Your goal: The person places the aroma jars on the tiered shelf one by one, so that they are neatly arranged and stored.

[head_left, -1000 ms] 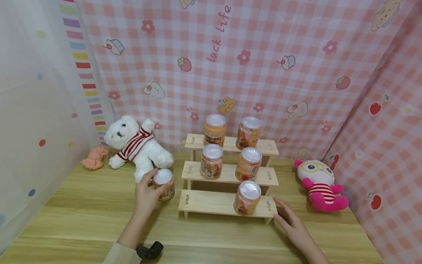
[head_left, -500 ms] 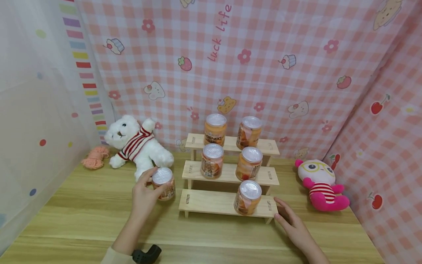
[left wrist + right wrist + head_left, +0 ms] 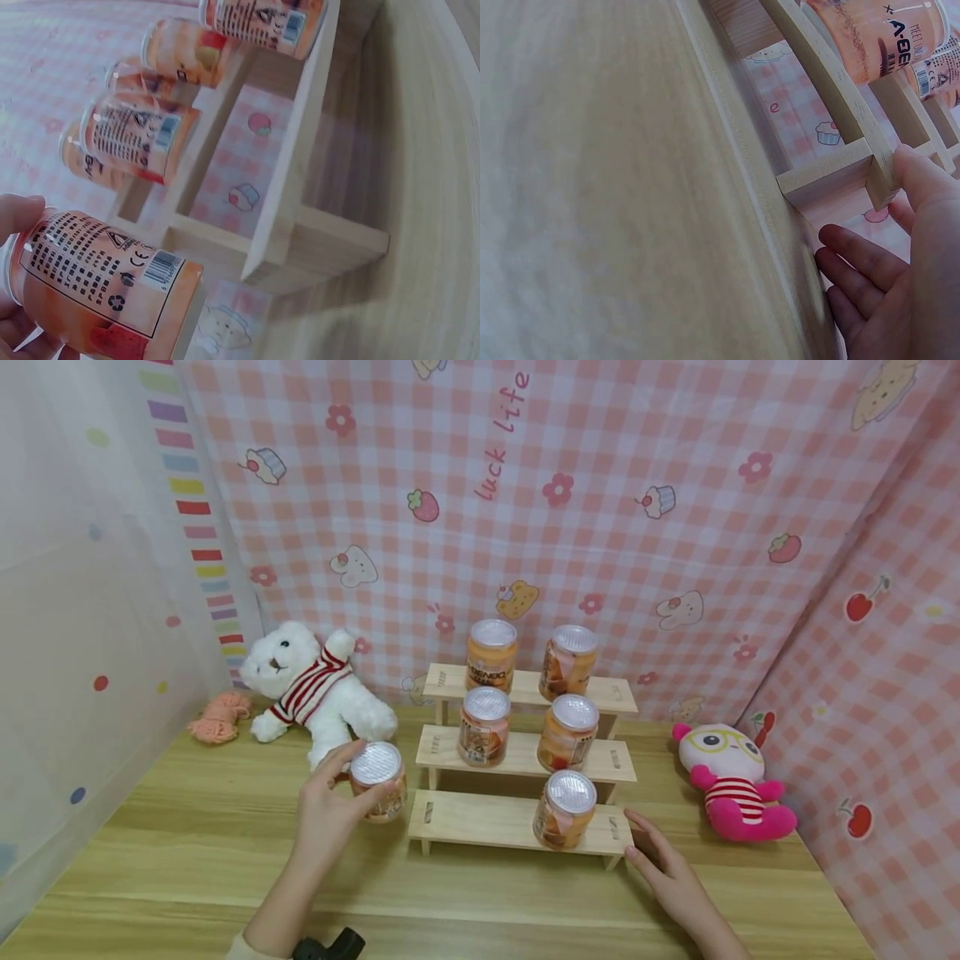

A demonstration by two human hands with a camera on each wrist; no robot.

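Note:
My left hand [image 3: 330, 802] holds an orange can [image 3: 381, 785] with a clear lid, thumb and fingers on either side. In the left wrist view the held can [image 3: 105, 281] shows its barcode; whether its base touches the table cannot be told. To its right stands a three-step wooden display rack [image 3: 472, 820]. One similar can [image 3: 565, 810] is on the right of the lowest step, two on the middle and two on the top. My right hand [image 3: 667, 868] rests at the rack's right end, its thumb [image 3: 922, 172] touching the lowest board.
Behind the left hand lies a white teddy bear [image 3: 318, 693] in a striped sweater, beside a pink yarn bundle [image 3: 219, 718]. A pink plush toy [image 3: 733, 785] sits at the right. A checked cloth [image 3: 480, 543] hangs behind the wooden table [image 3: 480, 910].
The left hand and its can shift slightly left, then back right towards the rack. My right hand and the other cans stay in place.

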